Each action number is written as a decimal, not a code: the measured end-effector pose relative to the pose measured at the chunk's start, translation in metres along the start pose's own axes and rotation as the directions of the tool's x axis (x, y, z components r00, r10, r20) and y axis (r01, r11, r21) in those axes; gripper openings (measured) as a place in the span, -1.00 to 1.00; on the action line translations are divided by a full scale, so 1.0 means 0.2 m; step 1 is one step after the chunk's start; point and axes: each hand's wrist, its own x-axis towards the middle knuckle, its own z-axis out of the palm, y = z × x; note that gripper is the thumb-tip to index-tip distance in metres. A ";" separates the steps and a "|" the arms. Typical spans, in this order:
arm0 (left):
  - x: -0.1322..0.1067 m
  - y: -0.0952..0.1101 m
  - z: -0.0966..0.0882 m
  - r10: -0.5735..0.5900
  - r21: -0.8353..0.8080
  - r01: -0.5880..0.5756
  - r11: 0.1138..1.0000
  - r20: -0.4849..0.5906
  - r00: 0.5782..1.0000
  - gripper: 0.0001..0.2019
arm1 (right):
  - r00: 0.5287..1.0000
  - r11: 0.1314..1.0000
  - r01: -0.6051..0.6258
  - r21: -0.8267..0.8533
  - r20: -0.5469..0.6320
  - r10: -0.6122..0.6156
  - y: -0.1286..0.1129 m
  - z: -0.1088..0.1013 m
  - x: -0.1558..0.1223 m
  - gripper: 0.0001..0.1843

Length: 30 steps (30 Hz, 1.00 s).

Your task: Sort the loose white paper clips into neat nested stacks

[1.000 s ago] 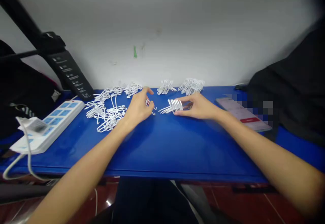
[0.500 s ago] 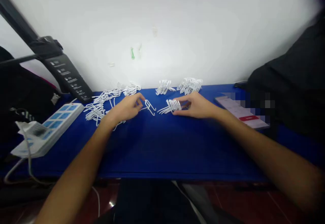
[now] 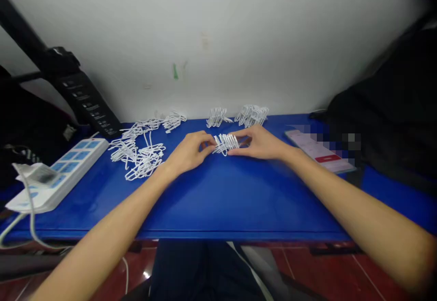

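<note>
Pinching a nested stack of white wire hooks (image 3: 225,144) on a blue table (image 3: 239,196): right hand (image 3: 258,143) thumb and fingers closed on its right end, left hand (image 3: 189,152) curled against its left end; loose hooks (image 3: 136,153) further left.

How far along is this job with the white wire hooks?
Apparently done: one nested bunch of hooks and another at the back of the blue table. In hand: a nested bunch between the left hand and right hand. Left: the loose heap of hooks beside the power strip.
</note>
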 end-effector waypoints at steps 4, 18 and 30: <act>0.01 0.01 0.04 -0.006 -0.021 0.005 1.000 -0.063 0.998 -0.86 | 1.000 1.000 -0.006 0.002 0.007 0.006 0.01 0.00 0.00 -0.44; 0.01 0.02 0.06 -0.009 -0.073 0.006 0.997 -0.049 0.999 -0.87 | 0.998 0.997 -0.062 0.041 0.004 0.062 0.00 0.01 0.00 -0.36; 0.01 0.01 0.07 -0.031 -0.180 0.027 0.983 -0.018 0.999 -0.89 | 0.998 0.998 -0.059 0.036 0.001 0.059 -0.04 0.03 -0.01 -0.32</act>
